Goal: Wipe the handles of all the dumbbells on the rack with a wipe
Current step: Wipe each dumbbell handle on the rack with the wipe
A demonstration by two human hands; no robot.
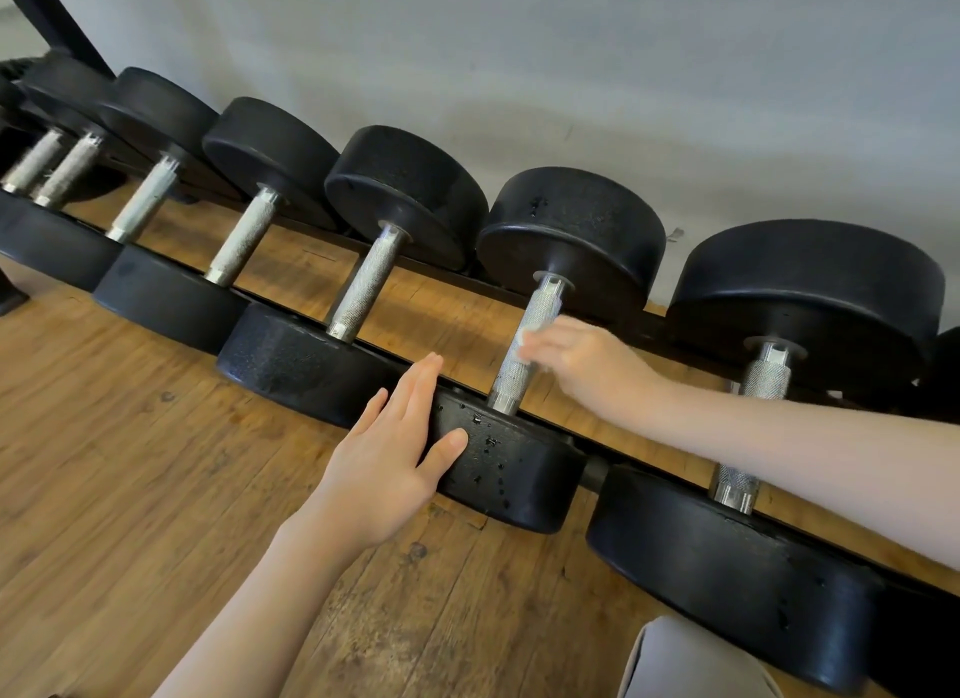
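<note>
Seven handles [527, 352] visible (perhaps more), right hand [587, 362] wiping one, left hand [389, 458] steadying

A wooden floor [130, 489] of worn, knotted planks spreads out from the foot of the pale grey wall [571, 63] and runs toward us. Against that wall, far off to the left, a black slanted post [62, 17] leans up. Well out from the wall, at the near right, sits a patch of light grey fabric [691, 661].
</note>
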